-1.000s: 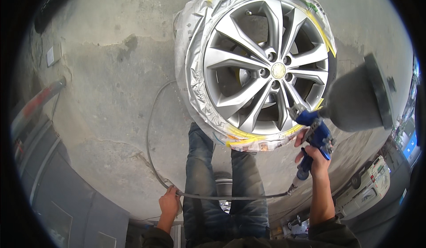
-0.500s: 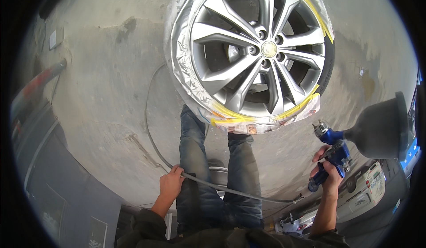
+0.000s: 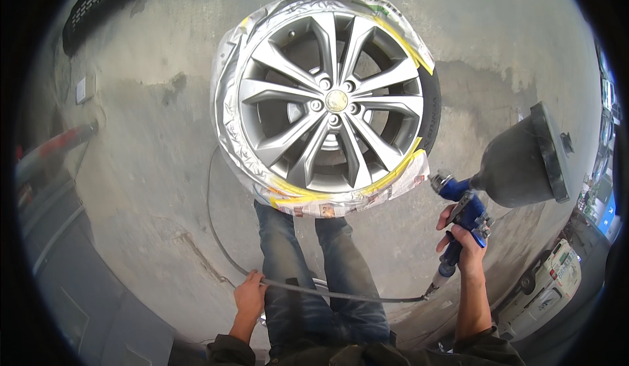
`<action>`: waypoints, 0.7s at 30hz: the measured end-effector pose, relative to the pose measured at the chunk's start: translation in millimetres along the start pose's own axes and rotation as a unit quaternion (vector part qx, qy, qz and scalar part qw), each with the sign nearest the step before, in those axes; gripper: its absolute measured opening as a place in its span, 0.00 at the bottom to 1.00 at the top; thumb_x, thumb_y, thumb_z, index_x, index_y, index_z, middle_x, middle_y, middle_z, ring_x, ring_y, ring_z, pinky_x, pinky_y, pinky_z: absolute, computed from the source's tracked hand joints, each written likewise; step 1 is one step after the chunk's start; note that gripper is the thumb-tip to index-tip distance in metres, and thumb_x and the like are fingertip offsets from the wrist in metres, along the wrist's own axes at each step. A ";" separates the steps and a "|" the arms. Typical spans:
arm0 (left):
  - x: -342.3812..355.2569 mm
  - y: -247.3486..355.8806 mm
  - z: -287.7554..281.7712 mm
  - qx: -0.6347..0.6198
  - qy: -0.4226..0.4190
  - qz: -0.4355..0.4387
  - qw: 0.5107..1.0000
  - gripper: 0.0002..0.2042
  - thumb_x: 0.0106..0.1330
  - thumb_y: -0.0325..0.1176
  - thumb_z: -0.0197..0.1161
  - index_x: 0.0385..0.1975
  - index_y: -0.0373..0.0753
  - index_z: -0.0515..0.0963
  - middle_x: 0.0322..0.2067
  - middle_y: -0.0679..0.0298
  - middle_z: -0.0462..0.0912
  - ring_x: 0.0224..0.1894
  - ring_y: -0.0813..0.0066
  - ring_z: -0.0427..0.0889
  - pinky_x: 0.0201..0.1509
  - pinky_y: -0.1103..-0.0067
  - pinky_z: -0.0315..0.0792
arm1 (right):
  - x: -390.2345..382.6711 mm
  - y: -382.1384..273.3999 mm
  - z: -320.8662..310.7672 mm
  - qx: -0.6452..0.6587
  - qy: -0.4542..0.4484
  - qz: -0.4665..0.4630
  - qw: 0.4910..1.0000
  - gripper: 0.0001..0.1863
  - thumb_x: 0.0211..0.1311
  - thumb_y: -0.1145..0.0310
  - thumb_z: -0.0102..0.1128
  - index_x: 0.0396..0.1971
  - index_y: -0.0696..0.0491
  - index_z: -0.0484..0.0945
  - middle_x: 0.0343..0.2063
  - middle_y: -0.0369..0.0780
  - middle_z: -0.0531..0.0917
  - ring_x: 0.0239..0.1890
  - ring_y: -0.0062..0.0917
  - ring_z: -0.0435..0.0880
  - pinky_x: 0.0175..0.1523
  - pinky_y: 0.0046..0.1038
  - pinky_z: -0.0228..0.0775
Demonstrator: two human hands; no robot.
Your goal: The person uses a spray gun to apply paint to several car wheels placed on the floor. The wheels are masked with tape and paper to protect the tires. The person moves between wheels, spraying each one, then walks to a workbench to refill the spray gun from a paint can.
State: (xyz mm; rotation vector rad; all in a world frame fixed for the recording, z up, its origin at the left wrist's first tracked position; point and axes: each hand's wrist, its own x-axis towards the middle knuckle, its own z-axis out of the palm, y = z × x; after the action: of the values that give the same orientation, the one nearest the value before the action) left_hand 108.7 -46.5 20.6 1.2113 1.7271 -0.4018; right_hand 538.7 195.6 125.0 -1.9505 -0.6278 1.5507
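Observation:
My right hand [image 3: 464, 240] is wrapped round the handle of a blue spray gun [image 3: 468, 213], with a dark grey paint cup [image 3: 524, 160] on top. The gun's nozzle is just right of the wheel's lower right rim, apart from it. A grey air hose [image 3: 354, 296] runs from the gun's base across my thighs. My left hand [image 3: 249, 295] is closed round that hose near my left thigh. Ahead of me is a silver alloy wheel [image 3: 300, 74]. Masking paper [image 3: 226, 114] and yellow tape [image 3: 386, 181] cover much of its tyre; bare black tyre [image 3: 430, 107] shows at right.
My jeans-clad legs [image 3: 282, 255] reach to the wheel's near edge. A black plastic part [image 3: 98, 6] lies at far left, with a red-marked pipe [image 3: 56, 146] below it. A white van [image 3: 547, 281] stands at right. The concrete floor [image 3: 151, 189] has stains.
The wheel now appears lower and further left, fully in view. My right hand and the spray gun have shifted left and slightly up in the picture. My left hand still holds the hose.

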 end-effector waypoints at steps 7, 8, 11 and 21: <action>4.1 -23.7 -19.4 0.008 0.029 0.015 0.999 0.12 0.56 0.32 0.70 0.40 0.44 0.79 0.55 0.56 0.81 0.42 0.53 0.85 0.42 0.65 0.78 | 12.7 -3.5 18.3 0.087 -0.041 0.006 0.995 0.21 0.52 0.78 0.55 0.48 0.67 0.76 0.41 0.48 0.82 0.40 0.32 0.84 0.27 0.29 0.84; 6.6 -26.8 -22.2 -0.007 0.038 0.026 0.999 0.12 0.56 0.32 0.70 0.40 0.44 0.79 0.55 0.56 0.81 0.42 0.53 0.85 0.42 0.65 0.78 | 16.5 -3.3 22.3 0.084 -0.028 0.001 0.996 0.21 0.52 0.78 0.55 0.48 0.67 0.76 0.41 0.48 0.82 0.40 0.32 0.84 0.27 0.29 0.84; 13.6 -36.8 -38.0 0.020 0.021 0.009 1.000 0.12 0.56 0.33 0.71 0.39 0.45 0.79 0.54 0.57 0.82 0.41 0.53 0.85 0.42 0.63 0.78 | 18.3 -9.0 34.4 0.088 -0.019 0.004 0.996 0.21 0.52 0.78 0.55 0.48 0.67 0.76 0.41 0.48 0.83 0.40 0.31 0.84 0.27 0.29 0.84; 58.8 -70.2 -110.0 0.031 0.020 0.061 0.997 0.11 0.56 0.32 0.71 0.38 0.42 0.79 0.50 0.54 0.84 0.43 0.51 0.85 0.44 0.64 0.78 | 31.2 -35.4 80.1 0.044 0.051 -0.026 0.997 0.20 0.54 0.74 0.55 0.48 0.64 0.76 0.41 0.46 0.82 0.40 0.29 0.83 0.26 0.28 0.82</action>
State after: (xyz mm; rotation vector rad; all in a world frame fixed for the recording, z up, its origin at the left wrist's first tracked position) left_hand -11.0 31.2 8.5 1.3722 1.6750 -0.3622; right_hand 466.8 253.4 113.3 -1.9192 -0.5534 1.4131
